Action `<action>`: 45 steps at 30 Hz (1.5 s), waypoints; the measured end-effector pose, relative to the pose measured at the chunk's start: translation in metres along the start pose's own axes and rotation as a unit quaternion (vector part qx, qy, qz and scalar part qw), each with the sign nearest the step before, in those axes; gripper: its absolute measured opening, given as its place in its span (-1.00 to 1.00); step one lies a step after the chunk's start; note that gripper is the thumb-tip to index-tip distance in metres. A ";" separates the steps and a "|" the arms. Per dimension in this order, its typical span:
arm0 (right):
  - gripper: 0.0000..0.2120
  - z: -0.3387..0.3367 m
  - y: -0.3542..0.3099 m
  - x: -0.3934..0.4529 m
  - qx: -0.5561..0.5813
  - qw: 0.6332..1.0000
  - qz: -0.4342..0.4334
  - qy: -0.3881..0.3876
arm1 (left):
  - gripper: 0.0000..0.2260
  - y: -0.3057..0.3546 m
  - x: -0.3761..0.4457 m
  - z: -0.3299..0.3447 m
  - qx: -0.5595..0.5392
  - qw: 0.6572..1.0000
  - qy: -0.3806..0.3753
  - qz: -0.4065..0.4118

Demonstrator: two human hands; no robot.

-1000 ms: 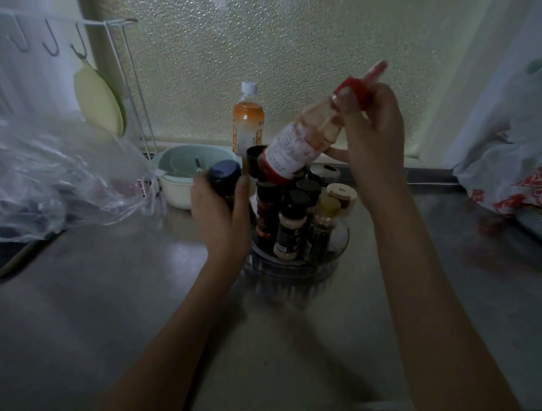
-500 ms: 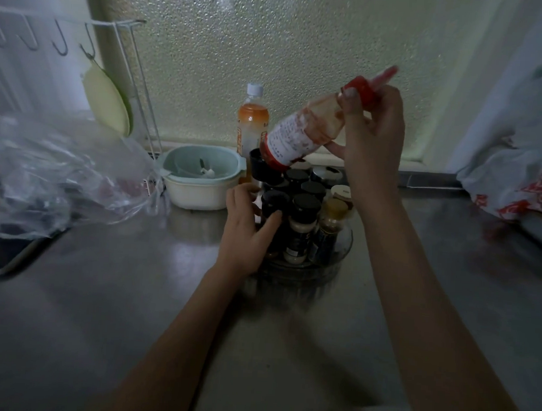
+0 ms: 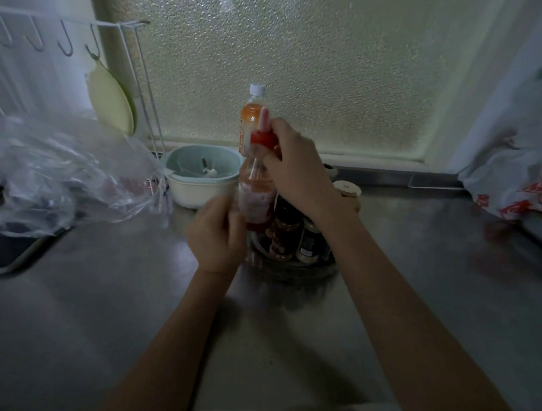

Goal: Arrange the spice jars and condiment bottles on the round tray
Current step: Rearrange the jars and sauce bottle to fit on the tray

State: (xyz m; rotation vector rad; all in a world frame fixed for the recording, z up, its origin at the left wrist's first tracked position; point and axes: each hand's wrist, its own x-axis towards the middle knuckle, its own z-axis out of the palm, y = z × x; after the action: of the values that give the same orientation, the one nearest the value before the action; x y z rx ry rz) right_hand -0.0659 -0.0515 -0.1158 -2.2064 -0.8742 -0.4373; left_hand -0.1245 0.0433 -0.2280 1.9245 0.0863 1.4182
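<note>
Your right hand (image 3: 296, 172) has its grip clamped on the neck of the red-capped condiment bottle (image 3: 257, 189), fingers curled just under the cap. Holding it high like that probably keeps the body clear, so you can drop it upright into a gap among the jars. Bottle is near vertical at frame centre, its base at the left edge of the round tray (image 3: 294, 268); can't tell if it's seated yet.

Your left hand (image 3: 216, 230) sits at the bottle's lower body, fingers curled toward it. It's blurred, so I can't tell whether that grip is closed on the bottle or just steadying it. Likely there to guide the base in and stop neighbours tipping.

Spice jars (image 3: 296, 235) are packed upright on the tray, right of the bottle and partly hidden by your right wrist. A light-lidded jar (image 3: 346, 189) shows behind it.

Pose: both forearms come up from the bottom of the frame and converge on the tray; right wrist is bent down over the jars, left is lower and straighter.

An orange drink bottle (image 3: 251, 116) stands behind, off the tray, on the bench (image 3: 416, 291).
</note>
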 end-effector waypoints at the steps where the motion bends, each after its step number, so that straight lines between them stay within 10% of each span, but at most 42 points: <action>1: -0.65 0.003 0.003 -0.002 -0.020 0.999 0.005 -0.032 | -0.82 -0.002 0.003 -0.001 -0.001 0.999 0.013 -0.046; 8: -0.58 0.010 0.018 -0.008 -0.151 0.986 0.026 -0.062 | -0.51 -0.018 -0.003 0.012 0.013 0.982 -0.165 -0.091; 12: -0.59 -0.020 0.027 -0.008 0.005 0.999 0.040 -0.012 | -0.40 -0.021 -0.003 0.014 0.066 0.972 -0.213 -0.071; 18: -0.79 -0.066 0.067 -0.030 0.025 0.994 0.089 0.057 | -0.56 -0.004 -0.002 0.006 0.030 0.995 -0.030 0.087; 23: -0.81 -0.044 0.089 -0.061 -0.031 0.993 0.104 0.051 | -0.69 0.009 -0.012 0.016 0.152 0.952 -0.133 0.229; 34: -0.52 0.006 0.097 -0.105 0.173 0.949 0.105 0.242 | -0.75 0.009 -0.016 0.019 0.090 0.960 -0.210 0.164; 45: -0.61 0.010 0.121 -0.120 0.055 0.986 0.097 0.127 | -0.61 0.008 -0.017 0.024 0.136 0.951 -0.261 0.098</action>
State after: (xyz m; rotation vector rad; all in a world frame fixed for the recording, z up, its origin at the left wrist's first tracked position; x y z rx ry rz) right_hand -0.0671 -0.1621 -0.2459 -2.0551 -0.5309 -0.5472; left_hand -0.1140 0.0176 -0.2400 2.5390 -0.1742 1.0070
